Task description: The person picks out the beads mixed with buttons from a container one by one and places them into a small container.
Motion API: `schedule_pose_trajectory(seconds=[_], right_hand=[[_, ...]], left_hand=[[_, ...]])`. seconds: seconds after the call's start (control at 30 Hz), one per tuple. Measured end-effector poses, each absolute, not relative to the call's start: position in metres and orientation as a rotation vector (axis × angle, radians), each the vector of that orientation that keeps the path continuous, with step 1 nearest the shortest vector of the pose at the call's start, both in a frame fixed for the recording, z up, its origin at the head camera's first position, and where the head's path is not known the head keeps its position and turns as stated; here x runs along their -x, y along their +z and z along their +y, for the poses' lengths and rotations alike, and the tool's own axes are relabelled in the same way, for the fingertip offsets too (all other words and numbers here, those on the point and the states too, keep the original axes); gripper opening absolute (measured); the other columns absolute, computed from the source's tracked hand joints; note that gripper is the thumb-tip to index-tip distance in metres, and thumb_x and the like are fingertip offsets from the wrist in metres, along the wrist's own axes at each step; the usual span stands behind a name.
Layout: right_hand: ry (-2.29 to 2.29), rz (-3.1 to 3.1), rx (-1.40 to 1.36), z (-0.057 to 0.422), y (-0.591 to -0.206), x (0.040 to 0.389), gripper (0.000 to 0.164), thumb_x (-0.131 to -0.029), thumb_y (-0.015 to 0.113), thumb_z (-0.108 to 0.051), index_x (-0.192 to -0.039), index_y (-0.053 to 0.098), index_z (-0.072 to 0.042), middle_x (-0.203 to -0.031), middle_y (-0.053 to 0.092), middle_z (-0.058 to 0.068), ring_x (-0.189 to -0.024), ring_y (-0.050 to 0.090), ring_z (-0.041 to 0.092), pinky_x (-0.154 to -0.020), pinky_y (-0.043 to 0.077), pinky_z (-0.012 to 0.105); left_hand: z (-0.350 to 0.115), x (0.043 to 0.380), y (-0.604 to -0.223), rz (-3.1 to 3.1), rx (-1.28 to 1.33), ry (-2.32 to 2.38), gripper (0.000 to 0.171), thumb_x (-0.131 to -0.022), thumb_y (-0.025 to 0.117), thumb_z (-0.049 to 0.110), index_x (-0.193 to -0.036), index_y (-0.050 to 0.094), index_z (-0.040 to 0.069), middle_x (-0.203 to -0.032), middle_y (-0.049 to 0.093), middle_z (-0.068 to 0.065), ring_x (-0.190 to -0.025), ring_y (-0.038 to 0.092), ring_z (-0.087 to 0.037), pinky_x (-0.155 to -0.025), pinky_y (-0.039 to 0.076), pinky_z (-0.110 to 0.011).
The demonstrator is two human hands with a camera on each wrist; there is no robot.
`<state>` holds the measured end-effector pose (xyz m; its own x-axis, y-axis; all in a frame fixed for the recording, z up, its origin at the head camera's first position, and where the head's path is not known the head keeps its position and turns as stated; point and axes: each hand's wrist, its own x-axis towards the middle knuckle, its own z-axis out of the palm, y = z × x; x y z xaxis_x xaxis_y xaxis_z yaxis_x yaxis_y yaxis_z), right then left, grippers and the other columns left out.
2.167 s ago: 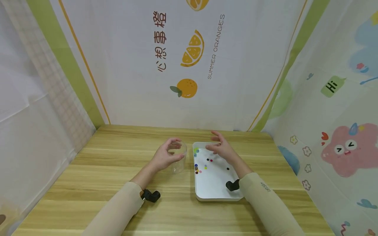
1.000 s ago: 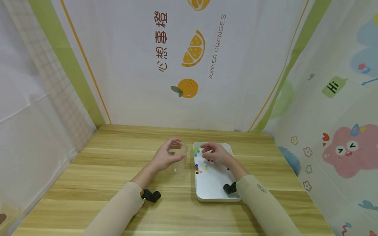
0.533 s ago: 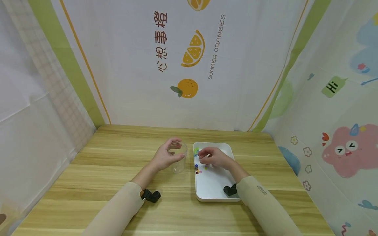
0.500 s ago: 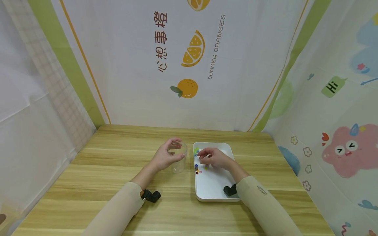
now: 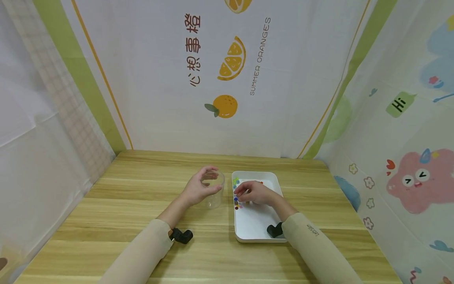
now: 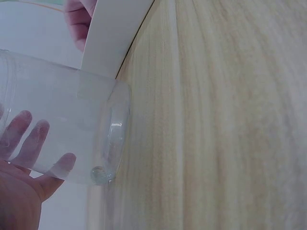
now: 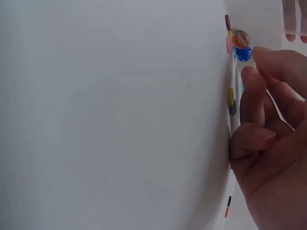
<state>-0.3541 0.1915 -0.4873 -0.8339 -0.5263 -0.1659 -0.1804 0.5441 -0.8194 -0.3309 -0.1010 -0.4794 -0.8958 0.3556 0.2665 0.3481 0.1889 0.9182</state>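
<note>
While the left hand [image 5: 197,189] grips a clear cylindrical plastic cup [image 5: 214,201], the half-parted, apparently empty right hand [image 5: 257,192] seemingly reaches for a blue glassy marble [image 7: 244,54] beside it in a white rectangular tray [image 5: 259,228] and should pinch next.

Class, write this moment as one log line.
left grip: holds cup | right grip: over tray, near blue marble, contact unclear | cup: upright, beside tray

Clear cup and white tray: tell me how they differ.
The cup is transparent; the tray is opaque white. The cup is tall and round; the tray is low and rectangular. The left hand holds the cup; no hand grips the tray. Both have open tops.
</note>
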Motion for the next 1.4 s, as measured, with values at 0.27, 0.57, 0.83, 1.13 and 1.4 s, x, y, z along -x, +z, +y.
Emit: schedule_pose_trajectory(seconds=[0.27, 0.57, 0.83, 1.13, 1.4], right_hand=[[-1.146, 2.428, 0.586, 0.19, -0.488, 0.352, 0.02, -0.097, 0.081, -0.013, -0.116, 0.078, -0.009, -0.105, 0.077, 0.0, -0.084, 0.062, 0.013, -0.073, 0.053, 0.027], [-1.15, 2.437, 0.561, 0.185, -0.486, 0.351, 0.016, -0.097, 0.081, -0.011, -0.113, 0.078, -0.01, -0.103, 0.076, 0.0, -0.083, 0.061, 0.013, -0.073, 0.053, 0.026], [-1.132, 2.463, 0.548, 0.184, -0.491, 0.351, 0.015, -0.097, 0.082, -0.012, -0.111, 0.077, -0.011, -0.101, 0.074, -0.001, -0.081, 0.061, 0.013, -0.071, 0.052, 0.026], [-1.119, 2.496, 0.541, 0.181, -0.49, 0.35, 0.014, -0.097, 0.083, -0.014, -0.11, 0.078, -0.011, -0.098, 0.074, -0.001, -0.081, 0.06, 0.013, -0.071, 0.051, 0.024], [-1.11, 2.512, 0.522, 0.178, -0.489, 0.349, 0.013, -0.097, 0.084, -0.015, -0.108, 0.078, -0.012, -0.096, 0.074, -0.001, -0.08, 0.06, 0.012, -0.072, 0.052, 0.025]], left_hand=[[-0.1, 0.33, -0.478, 2.423, -0.696, 1.853, 0.064, -0.096, 0.083, 0.017, -0.152, 0.053, 0.01, -0.151, 0.059, -0.031, -0.142, 0.059, -0.045, -0.119, 0.047, -0.068], [-0.1, 0.329, -0.477, 2.426, -0.681, 1.845, 0.065, -0.096, 0.083, 0.019, -0.152, 0.052, 0.012, -0.151, 0.061, -0.027, -0.143, 0.06, -0.043, -0.119, 0.048, -0.067], [-0.1, 0.328, -0.475, 2.421, -0.681, 1.847, 0.065, -0.095, 0.083, 0.018, -0.152, 0.052, 0.012, -0.152, 0.061, -0.028, -0.142, 0.06, -0.043, -0.119, 0.048, -0.066], [-0.101, 0.329, -0.477, 2.427, -0.688, 1.848, 0.063, -0.096, 0.083, 0.018, -0.151, 0.053, 0.012, -0.15, 0.062, -0.027, -0.142, 0.061, -0.042, -0.118, 0.049, -0.066], [-0.101, 0.331, -0.479, 2.428, -0.701, 1.847, 0.064, -0.096, 0.083, 0.018, -0.152, 0.052, 0.01, -0.15, 0.061, -0.028, -0.142, 0.06, -0.044, -0.118, 0.049, -0.067]])
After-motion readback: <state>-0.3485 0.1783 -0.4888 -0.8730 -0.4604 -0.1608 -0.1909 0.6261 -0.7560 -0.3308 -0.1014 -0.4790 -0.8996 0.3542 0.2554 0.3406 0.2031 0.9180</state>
